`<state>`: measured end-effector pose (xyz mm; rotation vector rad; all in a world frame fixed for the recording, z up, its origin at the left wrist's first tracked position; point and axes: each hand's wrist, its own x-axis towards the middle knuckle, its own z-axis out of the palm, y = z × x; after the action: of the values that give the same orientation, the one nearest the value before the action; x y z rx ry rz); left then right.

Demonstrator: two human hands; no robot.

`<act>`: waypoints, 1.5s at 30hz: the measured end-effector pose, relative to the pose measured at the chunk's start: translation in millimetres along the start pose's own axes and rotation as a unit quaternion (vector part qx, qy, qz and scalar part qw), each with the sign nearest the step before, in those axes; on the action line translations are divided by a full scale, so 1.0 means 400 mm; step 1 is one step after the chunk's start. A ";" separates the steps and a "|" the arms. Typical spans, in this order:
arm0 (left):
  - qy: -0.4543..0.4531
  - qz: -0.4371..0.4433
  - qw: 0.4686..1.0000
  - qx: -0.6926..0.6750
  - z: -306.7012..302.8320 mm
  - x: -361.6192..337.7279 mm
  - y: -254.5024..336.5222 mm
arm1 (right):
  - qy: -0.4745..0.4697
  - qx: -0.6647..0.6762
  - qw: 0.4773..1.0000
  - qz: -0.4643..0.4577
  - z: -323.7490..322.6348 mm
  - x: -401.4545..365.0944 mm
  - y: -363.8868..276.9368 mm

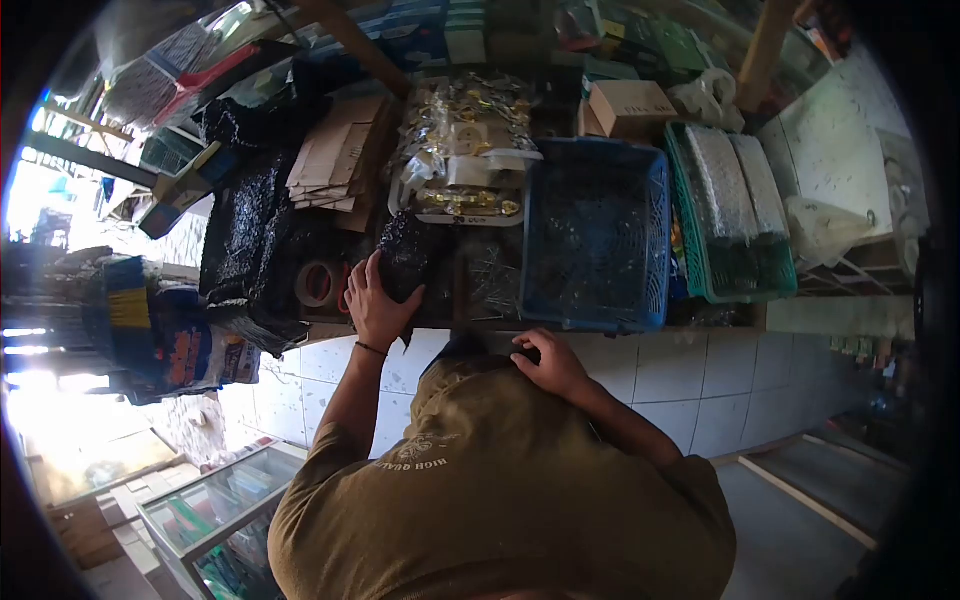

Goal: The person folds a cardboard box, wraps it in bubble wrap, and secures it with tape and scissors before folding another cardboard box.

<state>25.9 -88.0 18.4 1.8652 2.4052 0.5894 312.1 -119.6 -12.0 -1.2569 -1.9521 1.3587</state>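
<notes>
My left hand lies at the lower end of a small package in black bubble wrap. Its thumb and fingers are spread around the near part of the package, which stands at the table's front edge. Close to my shirt, my right hand is held with its fingers curled in. Something dark shows by its fingertips, but I cannot make out what it is. To the left of my left hand sits a roll of tape. Beyond the package is a tray of gold-coloured metal parts in clear plastic.
A blue plastic basket stands right of centre, beside a green basket holding white bubble-wrapped packs. Flattened cardboard pieces and a large sheet of black bubble wrap lie left. A glass display case stands at lower left.
</notes>
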 end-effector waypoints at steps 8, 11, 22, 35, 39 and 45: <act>0.079 -0.174 0.978 -0.089 -0.005 -0.010 -0.046 | 0.012 -0.005 1.000 -0.010 0.069 0.110 -0.092; 0.068 -0.248 0.963 -0.080 -0.021 0.000 -0.046 | 0.014 0.006 0.999 0.030 0.082 0.141 -0.122; 0.029 -0.193 0.976 -0.098 0.008 0.077 -0.091 | 0.020 0.007 0.996 0.083 0.240 0.186 -0.174; -0.036 -0.095 0.993 -0.064 0.027 0.105 -0.095 | 0.030 -0.073 0.991 0.104 0.236 0.248 -0.189; -0.042 -0.087 0.987 -0.131 0.004 0.083 -0.138 | -0.006 -0.078 0.991 0.111 0.245 0.275 -0.237; 0.120 -0.131 0.978 -0.107 -0.026 0.006 -0.323 | -0.016 -0.057 0.995 0.086 0.207 0.317 -0.282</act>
<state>-96.9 -114.7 -12.8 1.4354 2.5497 1.0509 139.4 -62.2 38.4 -1.4955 -2.0057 1.3721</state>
